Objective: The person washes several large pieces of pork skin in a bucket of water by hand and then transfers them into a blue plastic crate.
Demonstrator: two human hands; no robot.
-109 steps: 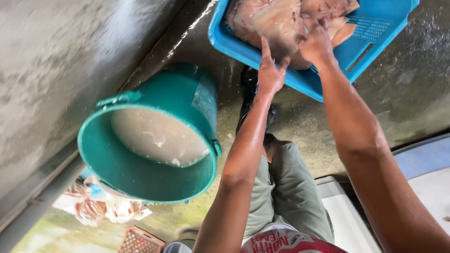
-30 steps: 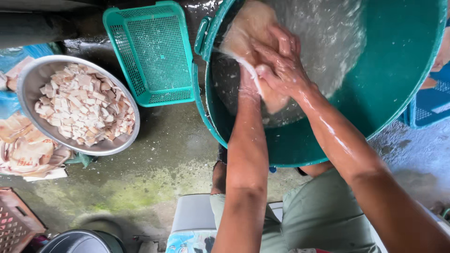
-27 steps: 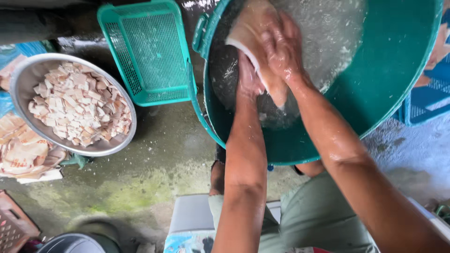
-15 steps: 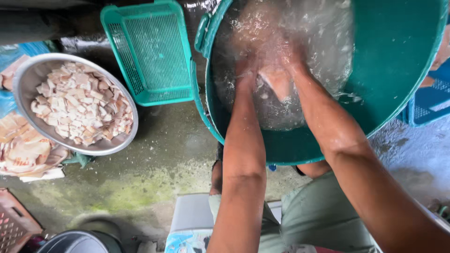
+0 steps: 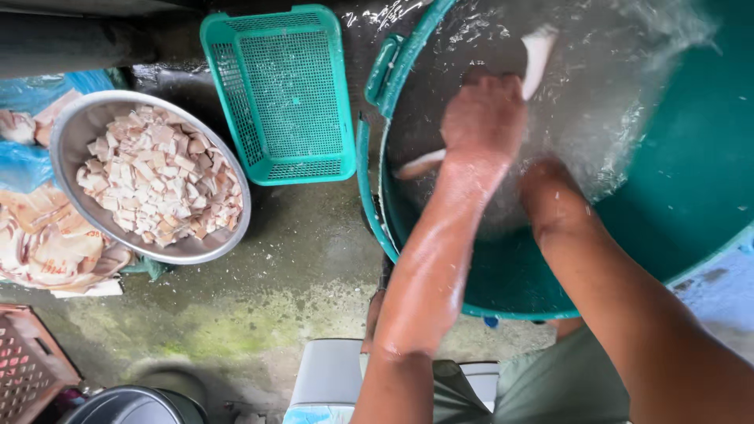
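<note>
1. The floor (image 5: 259,306) was wet, stained concrete, with the gear set out low around the seated person.
2. A green tub (image 5: 691,204) of foaming water stood ahead, close enough for both arms to reach in.
3. The left hand (image 5: 483,118) was in the water, its fingers curled down over a pale slab (image 5: 538,55), seemingly pressing it under; one end of the slab stuck up just beyond the fingers, another pale edge showed beside the wrist.
4. The right hand (image 5: 550,184) was sunk in the foam, so I could not tell how its fingers lay.
5. Left of the left fingers, just beside the tub, lay a green basket (image 5: 279,94), empty.
6. Farther left sat a metal bowl (image 5: 78,129) heaped with pale cut pieces (image 5: 157,184), kept well apart from the splashing.
</note>
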